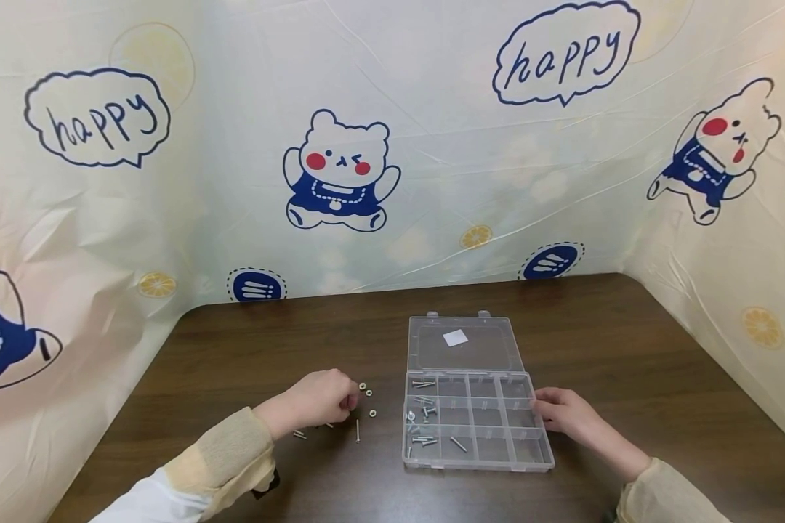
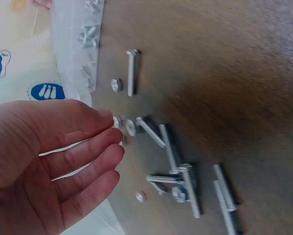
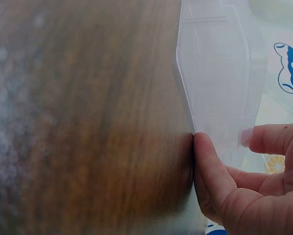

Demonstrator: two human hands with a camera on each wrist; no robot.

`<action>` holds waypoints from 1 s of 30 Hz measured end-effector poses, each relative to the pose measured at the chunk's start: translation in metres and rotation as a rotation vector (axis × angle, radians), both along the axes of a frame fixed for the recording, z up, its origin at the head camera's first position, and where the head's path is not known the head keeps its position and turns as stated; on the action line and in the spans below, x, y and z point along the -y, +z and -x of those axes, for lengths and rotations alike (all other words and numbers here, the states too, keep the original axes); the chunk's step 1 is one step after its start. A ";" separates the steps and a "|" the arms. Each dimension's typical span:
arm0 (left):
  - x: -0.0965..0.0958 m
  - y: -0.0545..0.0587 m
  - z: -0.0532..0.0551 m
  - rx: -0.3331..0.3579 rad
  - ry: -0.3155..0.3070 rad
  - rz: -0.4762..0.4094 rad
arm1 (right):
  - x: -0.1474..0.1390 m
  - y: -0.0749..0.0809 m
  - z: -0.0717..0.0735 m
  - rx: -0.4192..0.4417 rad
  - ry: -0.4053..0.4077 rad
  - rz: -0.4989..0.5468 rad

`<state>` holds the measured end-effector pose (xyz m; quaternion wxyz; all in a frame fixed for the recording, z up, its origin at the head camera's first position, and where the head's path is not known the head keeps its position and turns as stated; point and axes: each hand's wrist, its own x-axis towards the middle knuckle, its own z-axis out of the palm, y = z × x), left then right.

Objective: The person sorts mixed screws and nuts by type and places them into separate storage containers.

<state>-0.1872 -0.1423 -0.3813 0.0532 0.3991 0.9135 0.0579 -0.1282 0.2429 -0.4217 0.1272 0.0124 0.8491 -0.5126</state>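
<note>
My left hand hovers low over the table, left of the box. In the left wrist view a small nut shows between its thumb and index fingertips; I cannot tell whether they pinch it. Near these fingers lie a washer, several bolts and another nut. A clear compartment box stands with its lid laid back. Loose bolts sit in its left compartments, one bolt in the front row's second. My right hand grips its right wall between thumb and fingers.
The dark wooden table carries everything. A printed curtain hangs behind and at both sides. A small white square shows on the lid. A single upright-looking bolt lies between the left hand and the box.
</note>
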 end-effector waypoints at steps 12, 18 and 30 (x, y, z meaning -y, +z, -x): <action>0.013 -0.019 -0.001 0.057 0.033 -0.068 | 0.000 0.000 -0.002 -0.006 0.006 0.042; 0.014 -0.024 0.000 0.066 0.051 -0.086 | 0.000 0.000 -0.001 -0.001 0.004 0.040; 0.006 -0.016 0.005 0.046 0.042 -0.183 | -0.001 0.000 -0.001 0.003 0.006 0.039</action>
